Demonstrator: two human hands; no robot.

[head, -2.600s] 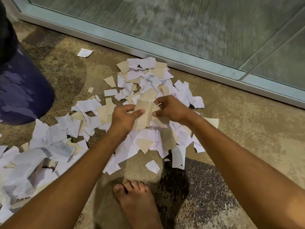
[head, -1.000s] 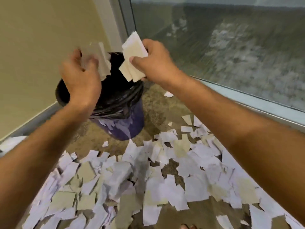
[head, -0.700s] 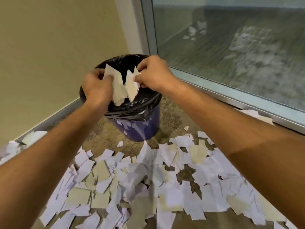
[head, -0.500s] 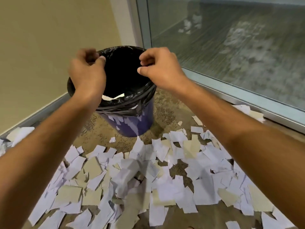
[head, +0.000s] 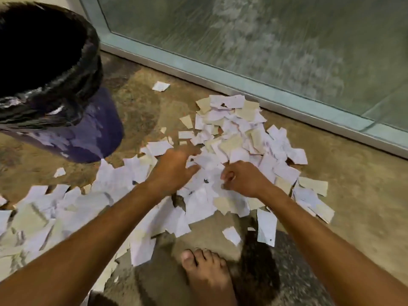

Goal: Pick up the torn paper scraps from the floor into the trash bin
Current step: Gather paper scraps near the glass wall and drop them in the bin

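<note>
- Left hand (head: 174, 167): fingers spread flat on the paper scraps (head: 231, 140) piled on the floor
- Right hand (head: 240, 177): fingers curled; a pinched scrap cannot be confirmed
- Trash bin (head: 66, 111): stands just left of the pile
- Risk: a loose grip on thin scraps may drop pieces short of the bin

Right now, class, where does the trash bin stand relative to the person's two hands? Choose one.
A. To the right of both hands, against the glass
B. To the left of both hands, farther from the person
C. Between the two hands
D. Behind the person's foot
B: the trash bin stands at upper left, beyond the left hand and right hand, which are both down on the paper scraps.
</note>
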